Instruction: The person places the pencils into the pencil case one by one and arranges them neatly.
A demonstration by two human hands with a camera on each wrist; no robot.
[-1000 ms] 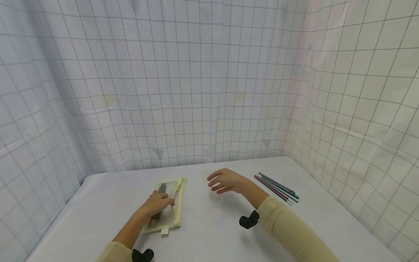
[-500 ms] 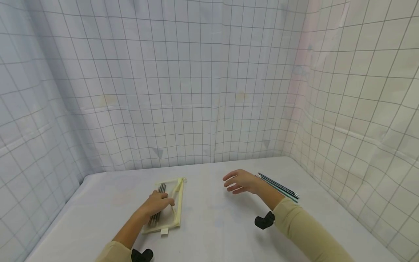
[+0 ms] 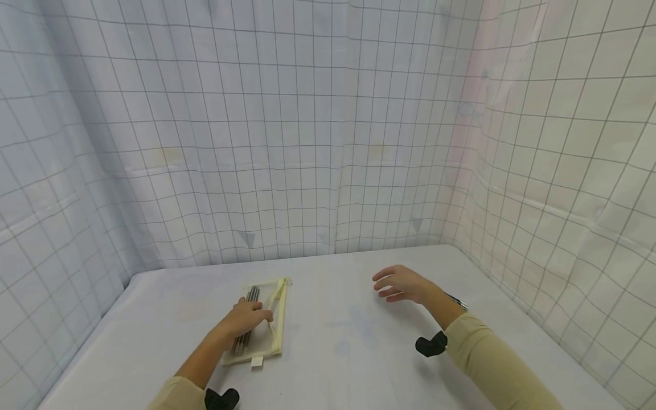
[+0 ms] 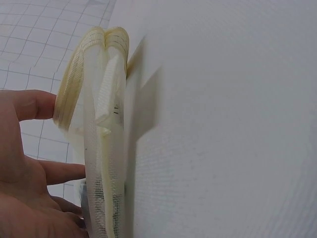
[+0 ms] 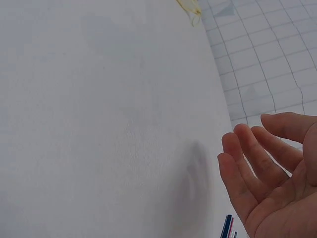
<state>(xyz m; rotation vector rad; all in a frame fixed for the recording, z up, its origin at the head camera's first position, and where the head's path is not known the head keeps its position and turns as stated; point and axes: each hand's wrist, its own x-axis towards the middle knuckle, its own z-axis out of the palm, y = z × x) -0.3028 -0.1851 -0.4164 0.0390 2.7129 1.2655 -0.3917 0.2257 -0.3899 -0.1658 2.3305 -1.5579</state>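
Note:
A see-through mesh zip pouch (image 3: 279, 333) with pale yellow trim lies left of centre on the table, several dark pencils (image 3: 253, 295) showing inside it. My left hand (image 3: 246, 319) rests on the pouch, fingers fairly straight. In the left wrist view, its thumb touches the raised zipper edge (image 4: 72, 94) while the other fingers press the mesh. My right hand (image 3: 402, 283) hovers over the table at the right, holding nothing, fingers loosely bent. Behind its forearm lie loose pencils (image 3: 456, 300), mostly hidden; their ends (image 5: 227, 227) show at the bottom of the right wrist view.
The white table (image 3: 328, 364) is enclosed by hanging grid-patterned white sheets (image 3: 287, 142) at the back and both sides. A small white tag (image 3: 257, 361) sticks out of the pouch's near end. Black wrist mounts (image 3: 431, 344) sit under both wrists.
My right hand has moved to the right, toward the loose pencils, and its arm now covers most of them. The left hand and the pouch have stayed in place.

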